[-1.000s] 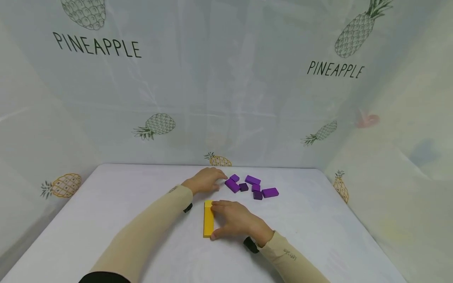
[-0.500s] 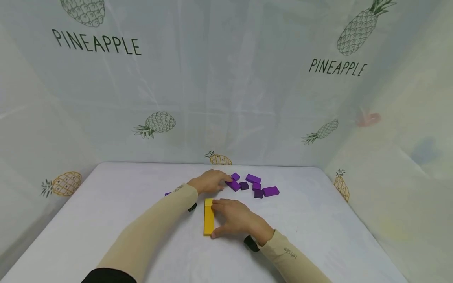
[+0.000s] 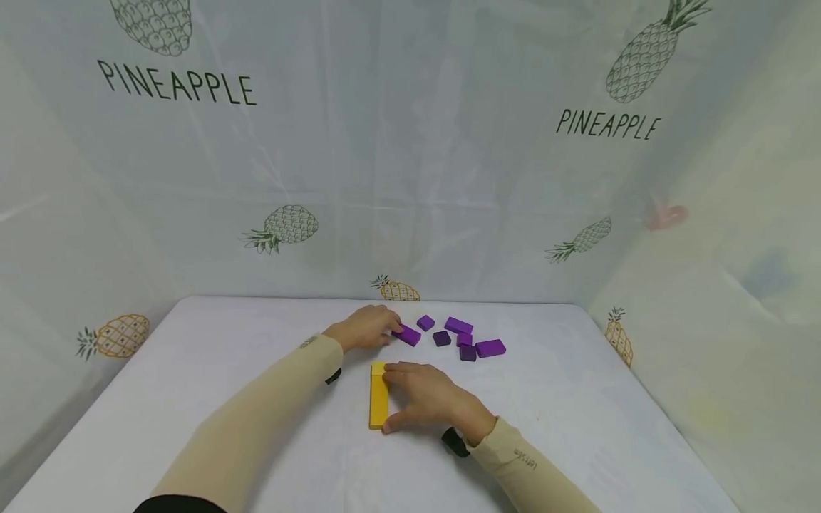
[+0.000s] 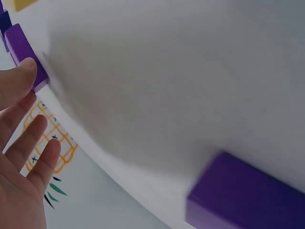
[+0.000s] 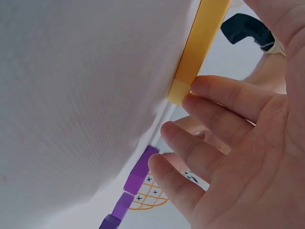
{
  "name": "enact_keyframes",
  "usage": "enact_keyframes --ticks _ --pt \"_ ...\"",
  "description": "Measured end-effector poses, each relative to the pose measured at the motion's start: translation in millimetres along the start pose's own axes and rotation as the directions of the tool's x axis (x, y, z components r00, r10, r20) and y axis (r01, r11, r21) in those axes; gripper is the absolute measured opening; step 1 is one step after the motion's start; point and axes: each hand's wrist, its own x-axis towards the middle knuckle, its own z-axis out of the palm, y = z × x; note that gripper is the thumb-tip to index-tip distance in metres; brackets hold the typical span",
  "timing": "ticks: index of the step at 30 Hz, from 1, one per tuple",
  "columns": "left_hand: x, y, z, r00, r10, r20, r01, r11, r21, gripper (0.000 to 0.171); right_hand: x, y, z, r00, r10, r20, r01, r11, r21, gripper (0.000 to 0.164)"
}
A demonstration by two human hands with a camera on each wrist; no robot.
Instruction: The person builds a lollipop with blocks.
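Observation:
My left hand (image 3: 365, 327) pinches a long purple block (image 3: 408, 335) near the back of the table. In the left wrist view the thumb lies on that block's face, while the other fingers are spread. My right hand (image 3: 426, 395) rests beside a yellow row (image 3: 378, 402), which is a long yellow block with a short yellow piece at its far end. In the right wrist view its fairly straight fingertips (image 5: 202, 83) touch the side of the row near the short piece. The thumb is by the near end.
Several purple blocks, long and short, lie loosely right of the left hand, among them a dark cube (image 3: 442, 338) and a long block (image 3: 490, 348). Another purple block (image 4: 248, 195) shows in the left wrist view. A pineapple-print curtain (image 3: 410, 178) hangs behind the white table (image 3: 577, 427).
My left hand reached right to the long purple block, then drew it left, away from the small purple block behind it. The right hand and yellow row have stayed put.

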Motion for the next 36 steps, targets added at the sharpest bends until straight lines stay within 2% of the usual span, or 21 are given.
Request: enact_keyframes --ticks 8,16,23,29,36 --pt "-13.5 -10.1 -1.3 0.999 -0.021 -0.037 0.02 1.0 -0.017 0.02 1.0 0.4 1.5 1.0 0.004 -0.001 -0.004 1.0 -0.011 0.087" --pt "-23.2 -8.2 -1.9 0.997 -0.072 -0.041 0.064 0.983 -0.17 0.015 0.0 0.5 1.3 1.0 0.003 -0.002 -0.003 1.0 -0.013 0.086" --pt "-26.8 -10.8 0.8 0.989 -0.15 0.0 0.144 0.947 -0.286 0.013 0.8 0.4 1.8 1.0 -0.002 -0.006 0.002 1.0 -0.007 0.086" --pt "-35.1 -15.1 1.4 0.994 -0.108 -0.008 0.1 0.947 -0.305 0.012 1.1 -1.2 0.0 1.0 0.014 0.01 -0.014 1.0 0.002 0.086" --pt "-49.2 -11.8 0.7 0.997 -0.078 -0.02 0.066 0.937 -0.342 0.012 0.5 -3.0 -1.0 1.0 0.019 0.017 -0.019 1.0 0.006 0.086"
